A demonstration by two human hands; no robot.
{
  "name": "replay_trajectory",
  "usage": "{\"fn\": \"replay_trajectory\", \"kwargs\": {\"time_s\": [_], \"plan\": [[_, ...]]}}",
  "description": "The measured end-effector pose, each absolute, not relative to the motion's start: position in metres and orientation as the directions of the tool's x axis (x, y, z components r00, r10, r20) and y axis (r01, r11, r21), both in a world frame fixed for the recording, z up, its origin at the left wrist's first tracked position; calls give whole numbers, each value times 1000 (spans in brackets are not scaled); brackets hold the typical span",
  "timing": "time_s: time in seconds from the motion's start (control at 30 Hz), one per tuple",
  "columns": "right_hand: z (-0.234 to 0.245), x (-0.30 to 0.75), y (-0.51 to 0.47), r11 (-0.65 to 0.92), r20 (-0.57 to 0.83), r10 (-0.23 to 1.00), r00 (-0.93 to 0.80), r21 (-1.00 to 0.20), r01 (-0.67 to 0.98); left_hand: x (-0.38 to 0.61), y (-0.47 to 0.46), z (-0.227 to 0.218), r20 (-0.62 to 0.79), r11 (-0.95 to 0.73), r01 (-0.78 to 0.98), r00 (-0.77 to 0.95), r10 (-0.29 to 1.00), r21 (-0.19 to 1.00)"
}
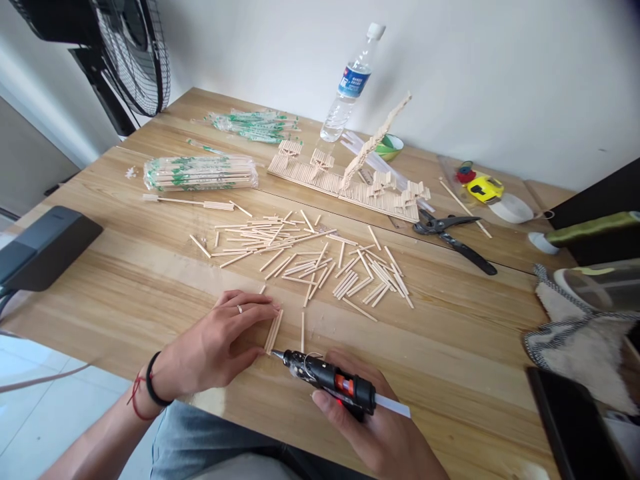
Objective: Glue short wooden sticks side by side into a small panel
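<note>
My right hand [367, 407] is wrapped around a black hot glue gun [325, 377] with a white glue stick [393, 405] poking out of its back. Its metal nozzle meets the lower end of a few short wooden sticks [273, 332] lying side by side on the table. My left hand [233, 337] pinches those sticks, thumb at their near end and fingertips at their far end. Just right of them lies a single stick [303, 332]. Beyond both hands spreads a loose pile of cut wooden sticks [305, 260].
Behind the pile stands a stick-built model [345, 180] beside a water bottle [350, 87]. Bagged sticks [200, 173] lie left, below a fan [133, 53]. Pliers [453, 237] and a yellow tape measure [485, 189] are at right. A dark grey device [50, 247] sits on the left edge.
</note>
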State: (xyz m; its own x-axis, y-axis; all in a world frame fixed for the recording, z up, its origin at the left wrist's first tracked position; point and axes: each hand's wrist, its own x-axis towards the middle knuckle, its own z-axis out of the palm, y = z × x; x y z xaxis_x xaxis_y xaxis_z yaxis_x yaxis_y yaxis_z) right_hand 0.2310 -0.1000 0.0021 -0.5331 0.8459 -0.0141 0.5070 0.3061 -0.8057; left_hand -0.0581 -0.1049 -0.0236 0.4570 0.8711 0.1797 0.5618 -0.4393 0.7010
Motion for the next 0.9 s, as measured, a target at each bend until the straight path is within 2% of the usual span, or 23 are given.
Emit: {"fn": "replay_trajectory", "kwargs": {"time_s": [0.6, 0.9], "plan": [[-1, 227, -102, 210, -78, 869, -488, -835, 508, -57, -104, -18, 182, -428, 557, 443, 878, 712], [-7, 226, -100, 255, -42, 864, -502, -822, 508, -57, -104, -17, 182, -434, 555, 450, 874, 710]]}}
